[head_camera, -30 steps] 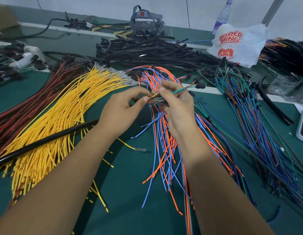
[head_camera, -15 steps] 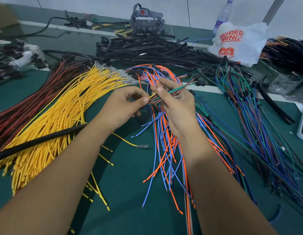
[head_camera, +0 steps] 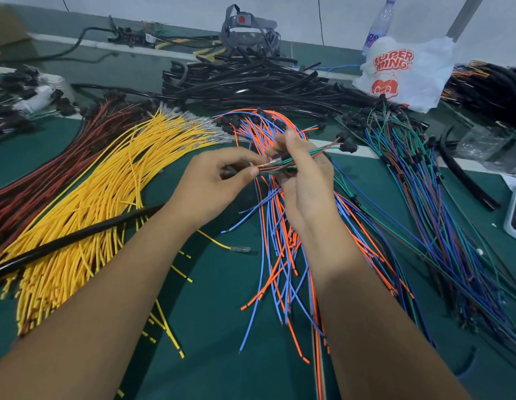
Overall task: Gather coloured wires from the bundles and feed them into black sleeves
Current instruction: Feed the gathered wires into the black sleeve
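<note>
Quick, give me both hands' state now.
Left hand: pinching the yellow wire's tip.
Right hand: gripping a small bunch of green and brown wires.

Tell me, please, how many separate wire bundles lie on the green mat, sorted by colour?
Dark red bundle: 1
Yellow bundle: 1
Orange and blue bundle: 1
Green, blue and brown bundle: 1
Total: 4
</note>
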A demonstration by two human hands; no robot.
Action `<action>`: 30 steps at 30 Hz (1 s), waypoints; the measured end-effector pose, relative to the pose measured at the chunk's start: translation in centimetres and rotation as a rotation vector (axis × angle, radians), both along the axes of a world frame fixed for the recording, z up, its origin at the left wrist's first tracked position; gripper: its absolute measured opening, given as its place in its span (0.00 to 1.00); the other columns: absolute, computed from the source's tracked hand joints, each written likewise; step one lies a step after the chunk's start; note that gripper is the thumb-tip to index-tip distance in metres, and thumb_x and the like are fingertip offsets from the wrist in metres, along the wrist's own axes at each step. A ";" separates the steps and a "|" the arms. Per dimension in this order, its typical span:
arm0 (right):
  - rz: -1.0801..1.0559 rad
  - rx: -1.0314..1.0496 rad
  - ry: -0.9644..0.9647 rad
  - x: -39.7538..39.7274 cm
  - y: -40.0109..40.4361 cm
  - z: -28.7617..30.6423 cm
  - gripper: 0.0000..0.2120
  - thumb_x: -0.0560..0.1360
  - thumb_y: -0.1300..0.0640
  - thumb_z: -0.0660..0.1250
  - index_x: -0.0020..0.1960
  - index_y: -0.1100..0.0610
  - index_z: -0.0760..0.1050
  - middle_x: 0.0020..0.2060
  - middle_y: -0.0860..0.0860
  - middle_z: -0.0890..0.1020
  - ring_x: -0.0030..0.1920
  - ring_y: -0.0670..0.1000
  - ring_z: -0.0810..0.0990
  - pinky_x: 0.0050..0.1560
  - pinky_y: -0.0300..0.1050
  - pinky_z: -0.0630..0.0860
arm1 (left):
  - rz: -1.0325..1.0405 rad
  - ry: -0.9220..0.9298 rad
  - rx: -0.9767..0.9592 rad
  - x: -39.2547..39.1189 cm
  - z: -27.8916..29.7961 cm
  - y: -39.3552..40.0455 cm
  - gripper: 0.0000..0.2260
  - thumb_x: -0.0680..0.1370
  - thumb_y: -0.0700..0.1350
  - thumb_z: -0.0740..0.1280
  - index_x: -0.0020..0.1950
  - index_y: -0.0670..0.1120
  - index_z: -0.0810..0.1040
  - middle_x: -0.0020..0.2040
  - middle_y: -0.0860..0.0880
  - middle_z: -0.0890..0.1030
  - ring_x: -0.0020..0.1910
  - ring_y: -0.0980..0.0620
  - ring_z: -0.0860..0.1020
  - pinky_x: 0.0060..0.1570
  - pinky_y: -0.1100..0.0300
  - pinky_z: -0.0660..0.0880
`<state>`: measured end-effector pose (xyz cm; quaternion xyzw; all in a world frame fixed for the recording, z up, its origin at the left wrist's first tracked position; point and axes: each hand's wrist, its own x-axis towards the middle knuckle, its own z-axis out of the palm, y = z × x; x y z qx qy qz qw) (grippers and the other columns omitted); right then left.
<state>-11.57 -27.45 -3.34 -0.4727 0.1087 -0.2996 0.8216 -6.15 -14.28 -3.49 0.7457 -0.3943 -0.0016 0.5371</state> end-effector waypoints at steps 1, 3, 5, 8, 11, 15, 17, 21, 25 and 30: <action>0.016 0.004 -0.001 0.0 -0.1 0.0 0.07 0.79 0.60 0.64 0.43 0.58 0.78 0.36 0.50 0.81 0.39 0.47 0.81 0.42 0.41 0.76 | 0.008 -0.006 -0.013 0.0 0.0 0.0 0.08 0.78 0.40 0.68 0.52 0.52 0.83 0.43 0.50 0.83 0.39 0.52 0.77 0.44 0.47 0.76; 0.053 -0.003 0.016 0.0 -0.2 0.0 0.11 0.80 0.57 0.62 0.42 0.58 0.78 0.37 0.49 0.82 0.42 0.51 0.82 0.44 0.45 0.75 | -0.006 -0.004 -0.008 -0.1 -0.1 0.0 0.10 0.78 0.42 0.68 0.54 0.55 0.82 0.43 0.51 0.82 0.37 0.50 0.77 0.43 0.47 0.76; 0.060 -0.012 0.070 0.2 0.0 0.0 0.17 0.82 0.54 0.59 0.39 0.60 0.77 0.35 0.52 0.82 0.41 0.54 0.81 0.43 0.46 0.77 | 0.000 -0.045 0.116 0.1 -0.3 0.4 0.12 0.77 0.49 0.67 0.58 0.61 0.76 0.40 0.52 0.80 0.38 0.47 0.77 0.42 0.50 0.75; 0.007 -0.011 0.075 0.5 0.2 -0.1 0.23 0.83 0.52 0.55 0.35 0.61 0.76 0.34 0.55 0.83 0.39 0.54 0.82 0.49 0.49 0.80 | 0.179 -0.311 0.545 0.9 -0.3 1.0 0.11 0.76 0.63 0.62 0.53 0.60 0.71 0.35 0.55 0.77 0.36 0.51 0.74 0.34 0.57 0.70; -0.002 -0.039 0.053 0.6 0.3 -0.1 0.25 0.84 0.51 0.52 0.37 0.60 0.79 0.37 0.56 0.84 0.43 0.55 0.82 0.55 0.50 0.79 | 0.274 -0.449 0.640 1.3 -0.3 1.1 0.19 0.76 0.64 0.56 0.34 0.52 0.64 0.29 0.54 0.70 0.29 0.53 0.69 0.26 0.58 0.60; 0.009 -0.025 0.037 0.5 1.0 0.0 0.24 0.84 0.51 0.50 0.41 0.61 0.78 0.37 0.55 0.83 0.42 0.54 0.84 0.46 0.44 0.80 | 0.255 -0.433 0.576 1.1 -0.1 1.0 0.20 0.75 0.65 0.55 0.33 0.52 0.61 0.28 0.53 0.68 0.28 0.58 0.66 0.26 0.58 0.55; 0.006 -0.043 0.039 0.5 1.3 0.1 0.25 0.84 0.50 0.50 0.40 0.60 0.78 0.36 0.51 0.84 0.42 0.52 0.84 0.39 0.42 0.79 | 0.261 -0.453 0.578 0.9 0.0 0.9 0.21 0.72 0.68 0.52 0.34 0.52 0.63 0.28 0.53 0.68 0.28 0.57 0.66 0.26 0.58 0.56; 0.012 0.019 0.007 0.5 1.5 0.1 0.27 0.85 0.49 0.47 0.39 0.59 0.78 0.37 0.52 0.84 0.44 0.54 0.84 0.44 0.47 0.78 | 0.224 -0.479 0.506 0.2 0.0 0.5 0.18 0.74 0.68 0.54 0.34 0.56 0.60 0.27 0.55 0.66 0.28 0.57 0.64 0.26 0.58 0.54; 0.042 0.085 -0.008 0.6 0.9 0.1 0.24 0.84 0.50 0.50 0.41 0.59 0.78 0.39 0.52 0.84 0.42 0.53 0.83 0.41 0.45 0.76 | 0.180 -0.453 0.435 -0.3 0.0 0.2 0.08 0.76 0.66 0.51 0.40 0.67 0.61 0.27 0.55 0.67 0.28 0.57 0.66 0.26 0.59 0.56; -0.019 -0.208 0.092 0.2 0.2 0.1 0.08 0.78 0.58 0.65 0.42 0.54 0.79 0.32 0.47 0.79 0.32 0.47 0.76 0.34 0.42 0.72 | 0.290 -0.484 0.497 0.9 -0.6 0.5 0.13 0.79 0.61 0.51 0.42 0.55 0.64 0.29 0.53 0.69 0.29 0.54 0.67 0.26 0.58 0.57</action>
